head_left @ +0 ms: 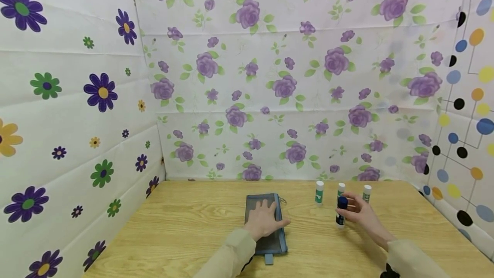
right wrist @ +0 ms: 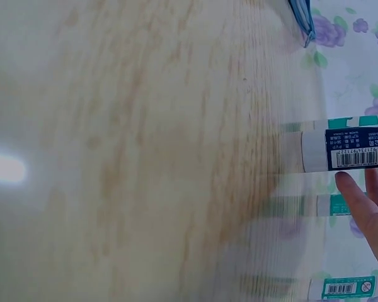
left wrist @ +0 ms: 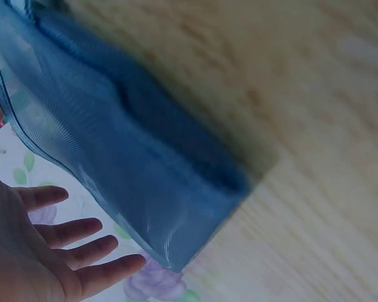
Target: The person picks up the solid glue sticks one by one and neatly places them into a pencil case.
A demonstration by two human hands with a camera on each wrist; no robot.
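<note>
A blue-grey mesh zip pouch (head_left: 271, 245) lies flat on the table in the head view. My left hand (head_left: 263, 220) is over it with fingers spread and straight. In the left wrist view, the fingers (left wrist: 82, 242) extend beside the pouch's edge. Farther right, my right hand (head_left: 361, 213) holds an upright glue stick with a navy cap and label (head_left: 340, 214) between thumb and fingers. The right wrist view shows its barcode label (right wrist: 359, 149) and white base, with fingertips right at its side.
Three green-labelled glue sticks with white caps stand toward the back right: a left one (head_left: 319, 193), a middle one (head_left: 341, 189) partly hidden by the right hand, and a right one (head_left: 366, 192). Floral sheets (head_left: 247, 76) wall the wooden table (head_left: 185, 222) behind and at the sides.
</note>
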